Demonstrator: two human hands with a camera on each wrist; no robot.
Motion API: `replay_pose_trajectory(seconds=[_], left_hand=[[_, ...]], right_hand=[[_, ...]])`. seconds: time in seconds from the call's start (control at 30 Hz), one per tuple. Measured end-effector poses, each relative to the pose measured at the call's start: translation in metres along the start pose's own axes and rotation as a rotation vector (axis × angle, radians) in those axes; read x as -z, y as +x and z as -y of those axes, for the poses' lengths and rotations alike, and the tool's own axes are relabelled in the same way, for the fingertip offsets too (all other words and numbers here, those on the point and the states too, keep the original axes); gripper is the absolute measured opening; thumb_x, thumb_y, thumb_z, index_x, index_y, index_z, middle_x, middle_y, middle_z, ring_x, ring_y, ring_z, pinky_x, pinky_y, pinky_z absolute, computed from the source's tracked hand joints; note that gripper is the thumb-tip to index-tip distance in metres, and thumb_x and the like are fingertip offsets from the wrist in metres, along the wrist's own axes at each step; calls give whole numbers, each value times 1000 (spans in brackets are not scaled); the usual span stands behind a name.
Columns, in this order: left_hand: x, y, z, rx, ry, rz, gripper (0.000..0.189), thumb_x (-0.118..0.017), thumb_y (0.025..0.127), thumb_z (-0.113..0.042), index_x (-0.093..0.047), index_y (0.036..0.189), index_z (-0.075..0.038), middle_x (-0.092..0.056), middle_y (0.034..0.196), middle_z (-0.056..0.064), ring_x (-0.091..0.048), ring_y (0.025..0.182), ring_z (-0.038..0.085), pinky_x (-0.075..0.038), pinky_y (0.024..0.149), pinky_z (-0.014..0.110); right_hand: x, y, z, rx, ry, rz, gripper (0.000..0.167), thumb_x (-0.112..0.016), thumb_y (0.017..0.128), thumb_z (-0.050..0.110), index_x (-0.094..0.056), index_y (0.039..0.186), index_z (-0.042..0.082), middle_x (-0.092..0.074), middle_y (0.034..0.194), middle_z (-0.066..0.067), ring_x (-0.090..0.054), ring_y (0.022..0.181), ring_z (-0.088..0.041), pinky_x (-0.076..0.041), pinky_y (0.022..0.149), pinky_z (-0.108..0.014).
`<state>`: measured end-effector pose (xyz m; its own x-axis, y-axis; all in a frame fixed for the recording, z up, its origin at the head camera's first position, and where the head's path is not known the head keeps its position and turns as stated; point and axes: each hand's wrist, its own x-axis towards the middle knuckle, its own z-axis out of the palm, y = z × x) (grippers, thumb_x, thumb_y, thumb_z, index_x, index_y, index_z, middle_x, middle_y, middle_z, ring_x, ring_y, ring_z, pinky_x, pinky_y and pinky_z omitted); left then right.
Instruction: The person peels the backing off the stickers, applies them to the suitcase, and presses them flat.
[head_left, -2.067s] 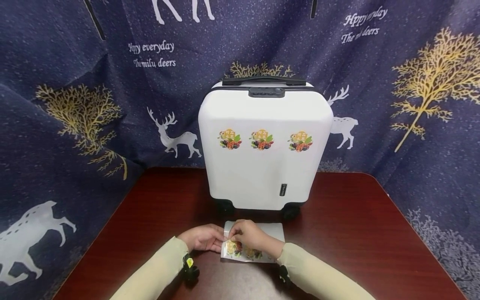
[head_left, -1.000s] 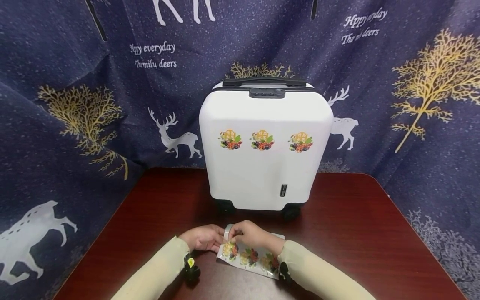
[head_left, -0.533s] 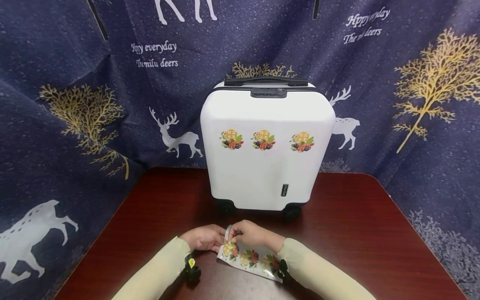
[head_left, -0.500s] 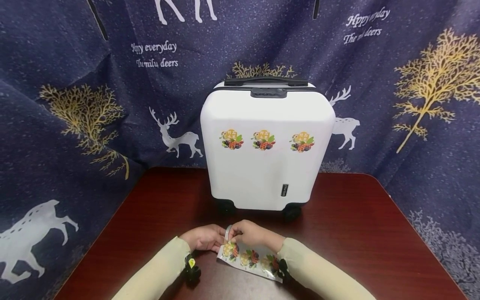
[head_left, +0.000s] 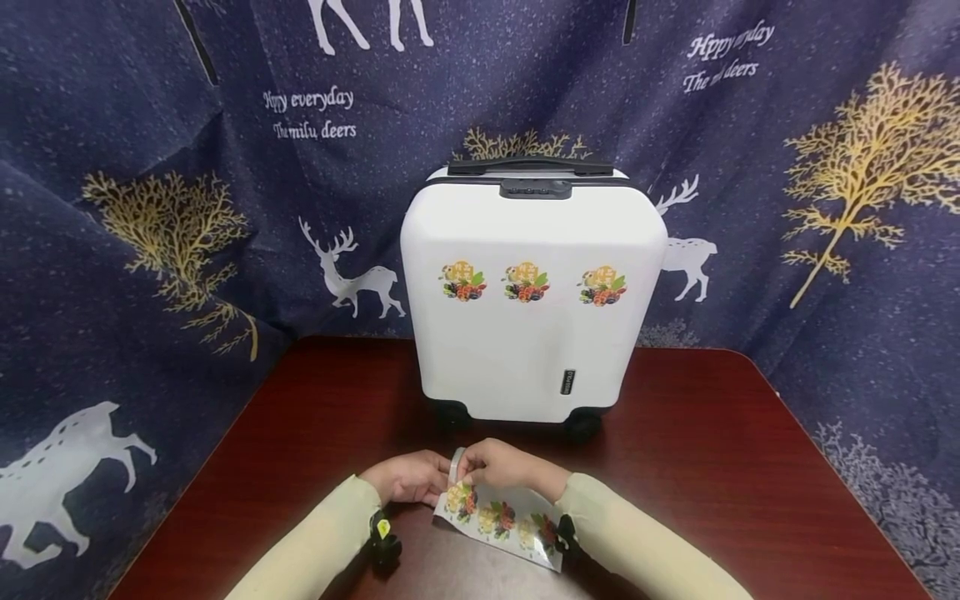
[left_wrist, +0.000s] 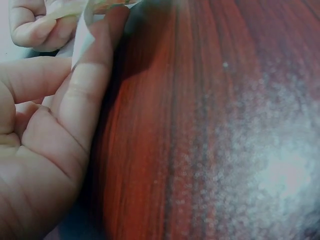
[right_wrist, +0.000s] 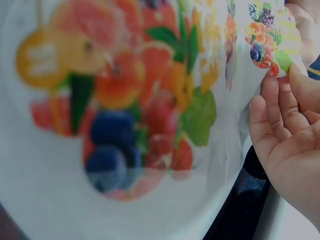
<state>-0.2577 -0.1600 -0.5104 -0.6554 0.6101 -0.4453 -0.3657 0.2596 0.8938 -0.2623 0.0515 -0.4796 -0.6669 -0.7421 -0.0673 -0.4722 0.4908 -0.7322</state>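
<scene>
My left hand [head_left: 412,477] holds the left edge of a shiny sticker sheet [head_left: 517,497], thumb and fingers on either side of it. In the left wrist view, a curled pale strip [left_wrist: 83,44] of the sheet rises beside my left index finger. My right hand [head_left: 493,464] pinches the edge of the leftmost fruit sticker [head_left: 461,500]; the right wrist view has my thumb on that sticker [right_wrist: 270,37]. More fruit stickers lie along the sheet, one large and blurred [right_wrist: 135,120] close to the right wrist camera. My right hand and wrist hide part of the sheet.
A white suitcase [head_left: 517,350] with black wheels stands upright behind the hands. Across its front are three fruit stickers [head_left: 463,282]. The reddish-brown table [head_left: 315,433] extends to both sides. Dark blue cloth [head_left: 337,183] with deer and trees hangs behind and beside it.
The sheet's right end has swung toward me, so it now lies slanted with more stickers showing. Both hands have stayed nearly in place, still holding the sheet and the sticker edge.
</scene>
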Motion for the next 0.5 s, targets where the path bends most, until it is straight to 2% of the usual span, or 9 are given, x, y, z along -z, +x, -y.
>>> replay_pose_trajectory(seconds=[0.2,0.5], left_hand=[[0,-1,0,-8,-9,7,39,-50,91,10,-59,128,15,-75,101,3,-71,90,10,-62,84,26],[0,-1,1,-12,-26,-3,39,-50,91,10,-58,130,15,-74,103,4,-71,93,11,-62,87,28]], right_hand=[[2,-1,2,-1,31,-1,6,-68,93,-1,-72,90,0,-73,88,-9,-55,78,-3,-48,74,-16],[3,-2,2,16,48,6,6,-67,94,0,-71,90,-1,-72,85,-9,-51,75,1,-46,72,-14]])
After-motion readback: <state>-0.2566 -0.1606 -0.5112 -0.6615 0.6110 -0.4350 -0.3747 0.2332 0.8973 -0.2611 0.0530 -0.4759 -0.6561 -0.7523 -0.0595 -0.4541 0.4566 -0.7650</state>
